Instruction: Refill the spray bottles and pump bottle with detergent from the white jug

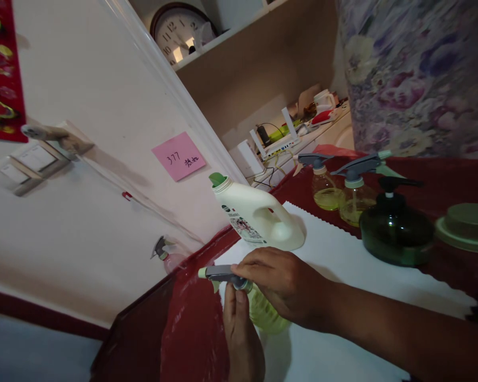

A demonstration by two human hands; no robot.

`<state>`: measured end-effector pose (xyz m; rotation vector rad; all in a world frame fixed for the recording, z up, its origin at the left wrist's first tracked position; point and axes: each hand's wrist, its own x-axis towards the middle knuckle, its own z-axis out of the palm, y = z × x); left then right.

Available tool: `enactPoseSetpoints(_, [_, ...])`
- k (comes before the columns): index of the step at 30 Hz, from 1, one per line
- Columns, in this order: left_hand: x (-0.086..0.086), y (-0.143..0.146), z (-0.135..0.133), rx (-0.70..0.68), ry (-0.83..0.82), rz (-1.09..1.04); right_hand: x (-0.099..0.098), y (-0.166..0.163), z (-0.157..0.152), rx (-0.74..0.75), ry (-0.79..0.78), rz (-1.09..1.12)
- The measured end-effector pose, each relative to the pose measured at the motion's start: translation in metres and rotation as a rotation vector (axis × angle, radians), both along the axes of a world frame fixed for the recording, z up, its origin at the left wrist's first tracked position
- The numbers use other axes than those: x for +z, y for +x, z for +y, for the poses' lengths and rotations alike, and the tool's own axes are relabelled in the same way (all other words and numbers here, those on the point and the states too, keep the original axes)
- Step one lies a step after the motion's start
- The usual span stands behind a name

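Observation:
A small spray bottle (267, 314) with ribbed clear sides and yellowish-green content stands on the white sheet (318, 350), tilted in this view. Its grey spray head (220, 273) has a pale green nozzle pointing left. My right hand (284, 284) reaches in from the right, fingers closed on the back of the spray head and covering part of the bottle. From below, my left hand (241, 331) has its fingertips pressed at the collar beneath the head. Behind them stands a cream jug (258, 212) with a green spout.
Two more spray bottles (326, 193) and a dark green pump bottle (396, 231) stand to the right, beside a pale green lid-like dish (468, 225). Red cloth (195, 318) covers the table. A pink-tinted spray bottle (173, 260) sits by the wall. A white router (281, 146) is behind.

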<state>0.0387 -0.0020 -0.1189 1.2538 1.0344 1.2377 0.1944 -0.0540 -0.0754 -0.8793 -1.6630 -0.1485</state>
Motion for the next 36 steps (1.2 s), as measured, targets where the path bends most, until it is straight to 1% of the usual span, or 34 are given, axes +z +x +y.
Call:
enactPoseSetpoints(4, [0.006,0.003,-0.001,-0.046,0.091,0.072,0.0,0.0,-0.002,0.0,-0.007,-0.017])
enactPoseSetpoints(6, [0.007,0.004,-0.002,-0.032,0.077,0.096,0.001,0.0,-0.002,0.003,-0.017,-0.018])
enactPoseSetpoints(11, [0.003,0.001,-0.003,0.005,0.015,0.044,0.001,0.0,-0.003,0.004,-0.013,-0.009])
enactPoseSetpoints(14, [0.002,0.001,-0.003,-0.026,0.027,0.011,0.002,0.0,-0.002,0.009,-0.024,-0.007])
enactPoseSetpoints(17, [0.006,0.004,-0.004,-0.054,0.062,-0.01,0.002,0.0,-0.002,0.0,-0.024,-0.01])
enactPoseSetpoints(22, [0.012,0.007,-0.006,-0.083,0.131,0.105,0.003,0.0,-0.003,0.011,-0.009,-0.008])
enactPoseSetpoints(25, [0.007,0.004,-0.005,-0.059,0.098,0.146,0.004,0.0,-0.004,0.006,-0.008,-0.006])
enactPoseSetpoints(28, [-0.002,-0.003,-0.001,0.04,0.047,0.161,0.003,0.001,-0.003,0.003,-0.009,-0.009])
enactPoseSetpoints(30, [-0.007,-0.007,0.001,0.093,0.026,0.211,0.003,0.0,-0.002,0.008,-0.018,-0.004])
enactPoseSetpoints(33, [-0.012,-0.012,0.005,0.093,0.054,0.29,0.002,0.0,-0.004,0.049,-0.052,0.021])
enactPoseSetpoints(35, [-0.013,-0.015,0.007,0.057,0.089,0.308,0.002,0.001,-0.007,0.087,-0.143,0.071])
enactPoseSetpoints(36, [-0.014,-0.015,0.008,0.038,0.1,0.307,0.001,0.002,-0.009,0.101,-0.231,0.105])
